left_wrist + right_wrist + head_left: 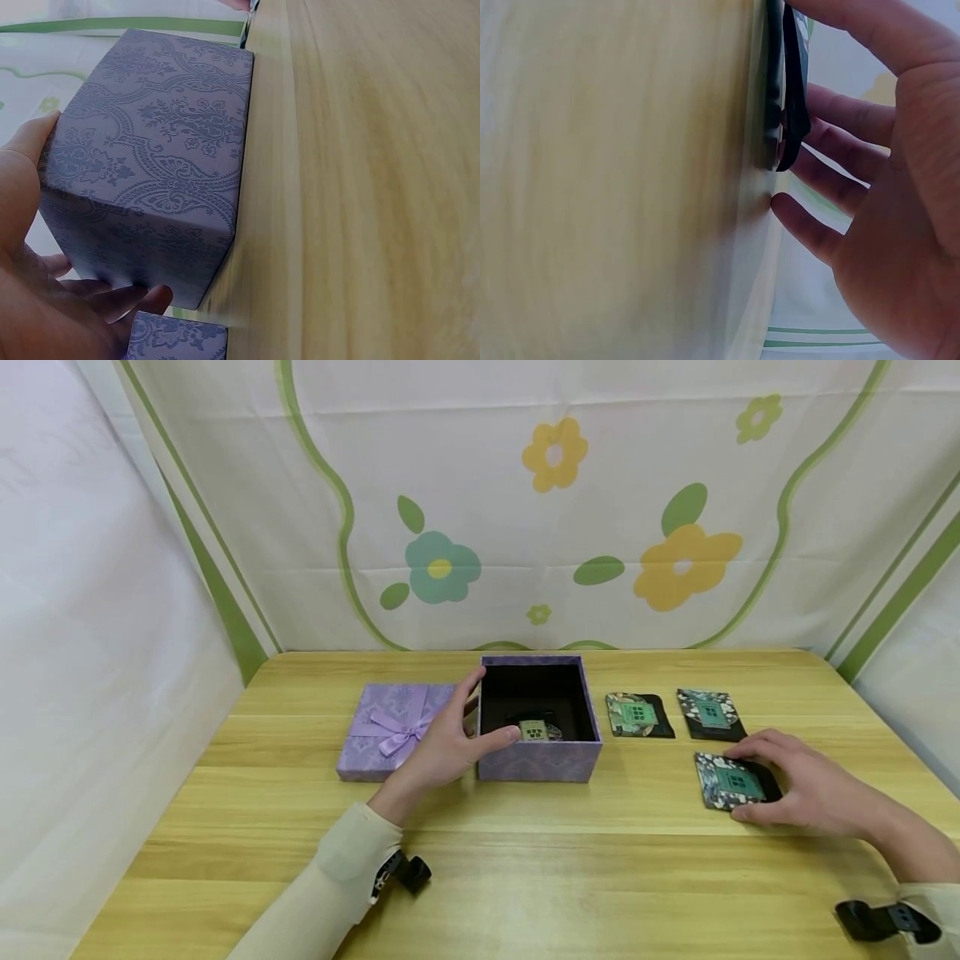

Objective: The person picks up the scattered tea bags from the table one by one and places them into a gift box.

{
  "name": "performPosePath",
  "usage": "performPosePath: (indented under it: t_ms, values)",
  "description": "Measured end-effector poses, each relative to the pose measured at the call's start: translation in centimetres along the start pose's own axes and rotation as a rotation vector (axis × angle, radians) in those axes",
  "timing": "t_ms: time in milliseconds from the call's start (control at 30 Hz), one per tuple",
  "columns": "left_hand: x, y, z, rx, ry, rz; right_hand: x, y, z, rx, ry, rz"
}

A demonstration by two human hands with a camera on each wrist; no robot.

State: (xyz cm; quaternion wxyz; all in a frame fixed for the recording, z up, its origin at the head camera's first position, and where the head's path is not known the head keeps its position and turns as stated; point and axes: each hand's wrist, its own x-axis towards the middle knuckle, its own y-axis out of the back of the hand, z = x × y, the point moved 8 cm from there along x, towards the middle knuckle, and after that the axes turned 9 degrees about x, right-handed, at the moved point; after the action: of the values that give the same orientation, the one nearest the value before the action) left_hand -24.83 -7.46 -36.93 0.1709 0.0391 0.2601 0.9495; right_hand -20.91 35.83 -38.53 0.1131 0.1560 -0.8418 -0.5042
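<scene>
A purple patterned gift box (540,762) stands without its lid on the table, its inside black. My left hand (444,737) grips its left side, thumb over the near rim and fingers along the side wall; the left wrist view shows this hand (52,292) against the box (157,135). In the box lies a packet with a pale label (534,730). At the right, my right hand (817,789) holds a flat dark floral packet (738,781) with a green label by its near and far edges. The right wrist view shows the packet's dark edge (795,97) between thumb and fingers.
The purple lid with a ribbon bow (397,727) lies left of the box. Two more floral packets lie right of it: a green one (637,716) and a dark one (708,713). A flower-printed cloth (495,468) hangs behind the wooden table (525,877).
</scene>
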Motion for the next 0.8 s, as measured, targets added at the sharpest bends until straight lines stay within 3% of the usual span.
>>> performPosePath:
  t_ms: [267,533,800]
  values:
    - [0.0,-0.1,0.0,-0.006,-0.003,-0.001,0.3,0.3,-0.4,-0.011,0.013,0.036]
    - [0.0,-0.1,-0.1,-0.009,0.001,-0.001,1.0,0.5,-1.4,0.021,-0.011,0.010]
    - [0.0,0.0,-0.1,-0.016,0.008,-0.002,1.7,1.2,-2.8,0.018,0.018,0.066]
